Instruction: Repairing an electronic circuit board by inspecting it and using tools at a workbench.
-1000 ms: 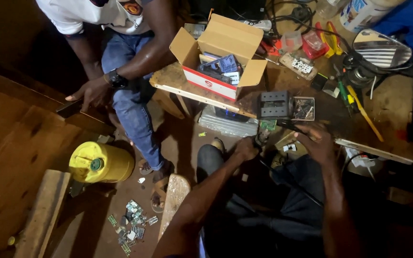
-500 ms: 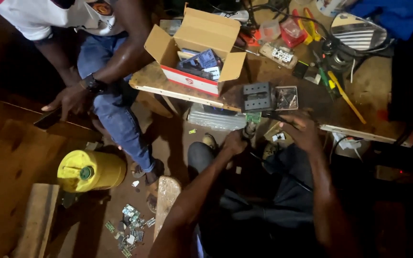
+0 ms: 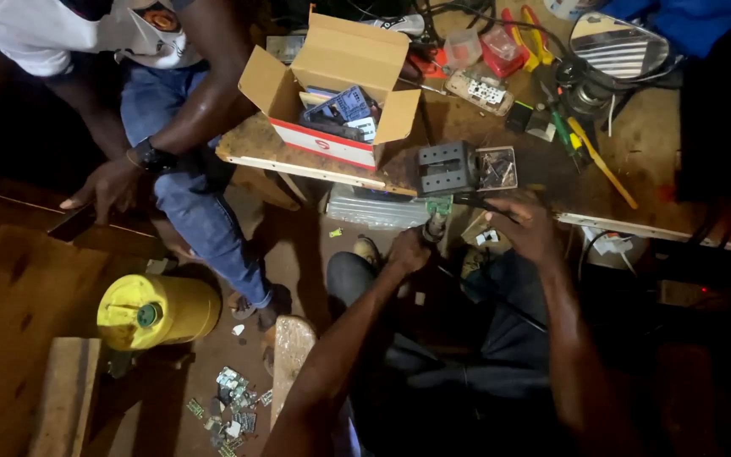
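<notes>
The view has slid a little since a second ago, so the workbench [image 3: 636, 182] now sits higher and further left, while the two hands have barely shifted from their spot at its front edge. The left hand [image 3: 408, 250] is curled tight around a small dark cylindrical part [image 3: 433, 227], holding it up just under the bench edge, likely so it stays steady and close to the eye. The right hand [image 3: 526, 227] is closed on a thin dark tool [image 3: 480, 201] whose tip points across toward a small green circuit board [image 3: 439, 206], which sits just above the left hand's part; whether the tip touches the board, I cannot tell in this dim light. Right above them on the bench stand a grey block with holes [image 3: 447, 167] and a small clear tray of tiny parts [image 3: 497, 167], within easy reach. An open cardboard box [image 3: 336, 80] full of bits rests at the bench's left end. Off to the left a seated person in jeans rests a hand [image 3: 103, 188] on a wooden bench, well apart from the work, and a yellow jerrycan [image 3: 158, 311] lies on the floor near scattered board scraps [image 3: 230, 410].
</notes>
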